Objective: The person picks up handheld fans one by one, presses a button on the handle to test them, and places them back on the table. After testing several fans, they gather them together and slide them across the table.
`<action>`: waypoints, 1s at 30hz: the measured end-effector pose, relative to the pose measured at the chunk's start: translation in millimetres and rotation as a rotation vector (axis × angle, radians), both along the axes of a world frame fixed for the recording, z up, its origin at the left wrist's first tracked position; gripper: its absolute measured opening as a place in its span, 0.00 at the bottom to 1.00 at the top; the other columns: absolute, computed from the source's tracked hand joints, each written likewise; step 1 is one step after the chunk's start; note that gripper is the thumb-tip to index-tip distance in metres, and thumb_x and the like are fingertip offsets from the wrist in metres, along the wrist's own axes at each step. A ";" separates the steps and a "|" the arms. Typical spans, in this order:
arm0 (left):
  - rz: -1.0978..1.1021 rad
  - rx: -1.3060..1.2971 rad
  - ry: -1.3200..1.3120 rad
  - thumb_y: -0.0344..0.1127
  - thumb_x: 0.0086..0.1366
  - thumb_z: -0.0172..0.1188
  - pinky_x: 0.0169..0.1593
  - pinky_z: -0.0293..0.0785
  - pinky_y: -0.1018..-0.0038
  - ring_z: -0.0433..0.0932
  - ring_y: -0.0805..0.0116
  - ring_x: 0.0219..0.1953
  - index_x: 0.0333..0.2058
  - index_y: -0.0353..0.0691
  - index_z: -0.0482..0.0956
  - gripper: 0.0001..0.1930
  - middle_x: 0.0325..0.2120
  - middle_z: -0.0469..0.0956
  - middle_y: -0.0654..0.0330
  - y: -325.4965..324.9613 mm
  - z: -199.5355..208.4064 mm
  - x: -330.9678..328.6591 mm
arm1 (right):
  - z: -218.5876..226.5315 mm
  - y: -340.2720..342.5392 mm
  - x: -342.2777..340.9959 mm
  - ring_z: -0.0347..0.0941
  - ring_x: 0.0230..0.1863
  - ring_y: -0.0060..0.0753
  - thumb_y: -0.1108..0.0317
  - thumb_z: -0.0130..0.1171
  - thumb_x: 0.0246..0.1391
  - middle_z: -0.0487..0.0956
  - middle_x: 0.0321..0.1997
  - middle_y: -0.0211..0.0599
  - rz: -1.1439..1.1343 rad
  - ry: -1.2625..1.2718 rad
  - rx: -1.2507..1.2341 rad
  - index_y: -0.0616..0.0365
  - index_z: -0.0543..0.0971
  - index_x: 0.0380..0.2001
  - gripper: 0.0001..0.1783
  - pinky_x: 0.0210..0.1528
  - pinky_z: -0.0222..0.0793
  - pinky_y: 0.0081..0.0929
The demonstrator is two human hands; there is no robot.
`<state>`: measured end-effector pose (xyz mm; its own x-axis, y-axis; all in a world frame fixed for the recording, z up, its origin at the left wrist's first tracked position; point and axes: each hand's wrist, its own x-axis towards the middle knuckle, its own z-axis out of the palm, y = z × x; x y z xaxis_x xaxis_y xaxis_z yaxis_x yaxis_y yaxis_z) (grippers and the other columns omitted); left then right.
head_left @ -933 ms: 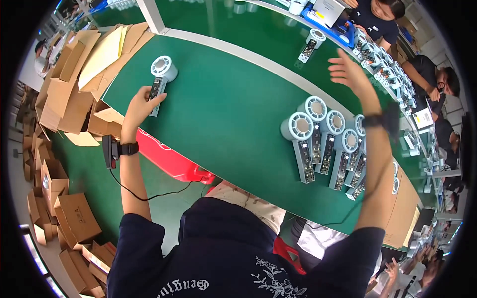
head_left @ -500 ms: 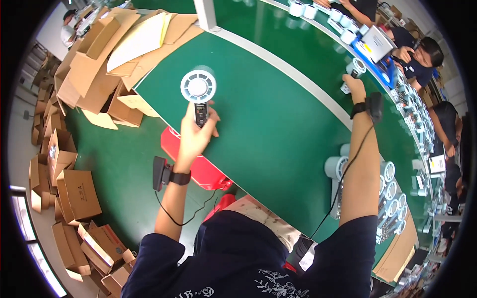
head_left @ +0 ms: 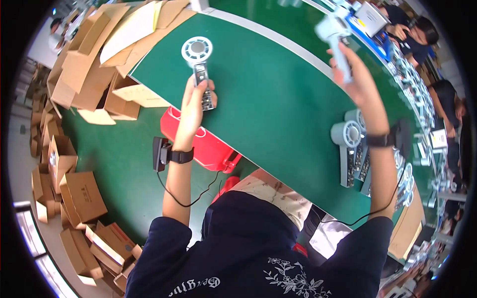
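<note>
My left hand (head_left: 191, 105) is closed around the handle of a light-blue handheld fan (head_left: 198, 48). Its round grille points up, and dark electronic parts show along the uncovered handle. Over the far right edge of the table, my right hand (head_left: 357, 82) grips a second handheld fan (head_left: 333, 29), smeared by motion, its pale handle slanting down along the palm. Several more handheld fans (head_left: 346, 135) lie on the table's right side near my right wrist, with circuit parts visible in their handles. My forearm hides some of them.
The green table (head_left: 263, 99) spans the middle. A red stool (head_left: 208, 149) stands under its near left edge. Cardboard boxes (head_left: 84, 198) pile up on the left, with flattened cardboard at the far left. Beyond a green line crowded with fans (head_left: 412, 104), co-workers (head_left: 415, 37) sit.
My right hand has lifted a fan from the far line and drawn it nearer. The fan in my left hand has moved slightly farther away, with more of its handle showing.
</note>
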<state>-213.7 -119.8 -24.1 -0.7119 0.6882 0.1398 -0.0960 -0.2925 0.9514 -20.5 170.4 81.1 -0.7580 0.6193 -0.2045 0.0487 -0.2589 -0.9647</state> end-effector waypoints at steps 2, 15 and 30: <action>-0.032 -0.004 0.002 0.37 0.69 0.44 0.26 0.65 0.81 0.69 0.78 0.21 0.50 0.36 0.64 0.15 0.30 0.69 0.63 8.2 0.9 11.2 | 4.3 -59.1 25.0 0.63 0.17 0.16 0.50 0.46 0.62 0.73 0.23 0.28 0.089 0.074 -0.209 0.62 0.72 0.42 0.23 0.17 0.58 0.13; -0.246 0.077 -0.399 0.40 0.70 0.39 0.30 0.66 0.75 0.66 0.74 0.24 0.53 0.30 0.60 0.20 0.31 0.68 0.60 58.5 12.1 119.4 | -71.1 -137.5 118.7 0.63 0.25 0.18 0.55 0.37 0.66 0.68 0.33 0.31 0.119 0.137 -0.376 0.60 0.62 0.51 0.20 0.21 0.56 0.17; -0.441 0.008 -0.208 0.45 0.68 0.42 0.14 0.62 0.82 0.68 0.75 0.16 0.60 0.30 0.48 0.30 0.36 0.67 0.55 69.6 13.2 179.1 | -84.1 -148.6 115.9 0.64 0.27 0.17 0.60 0.39 0.66 0.67 0.33 0.32 -0.062 0.320 -0.150 0.62 0.55 0.53 0.20 0.29 0.61 0.16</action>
<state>-34.5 -50.2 -11.0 -0.3665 0.9299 0.0319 -0.4000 -0.1884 0.8969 95.4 21.9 -3.1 -0.7602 0.6474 -0.0550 -0.2697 -0.3914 -0.8798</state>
